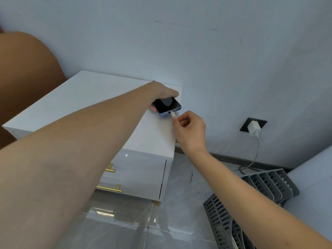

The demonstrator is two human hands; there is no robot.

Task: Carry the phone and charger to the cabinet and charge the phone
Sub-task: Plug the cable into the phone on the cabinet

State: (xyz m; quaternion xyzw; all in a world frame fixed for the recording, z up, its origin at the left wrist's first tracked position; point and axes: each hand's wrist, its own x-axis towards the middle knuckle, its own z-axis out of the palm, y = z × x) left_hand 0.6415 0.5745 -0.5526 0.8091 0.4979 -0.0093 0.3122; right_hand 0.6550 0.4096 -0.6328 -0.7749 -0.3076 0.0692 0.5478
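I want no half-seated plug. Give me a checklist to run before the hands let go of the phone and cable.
1. Charger brick in wall socket: ok.
2. Phone on the white cabinet, steadied by left hand: ok.
3. Cable plug at the phone's port, pinched by right hand: ok.
4. Plug fully seated: cannot tell.
5. Screen shows charging: not ok, dark.
6. Cable slack: ok.

I count one black-screened phone (pixel 168 104) at the right edge of one white cabinet (pixel 86 97), one white charger plug (pixel 253 128) in one black wall socket (pixel 246 124), two gold drawer handles (pixel 110 187), and one grey slotted plastic rack (pixel 255 194) on the floor.
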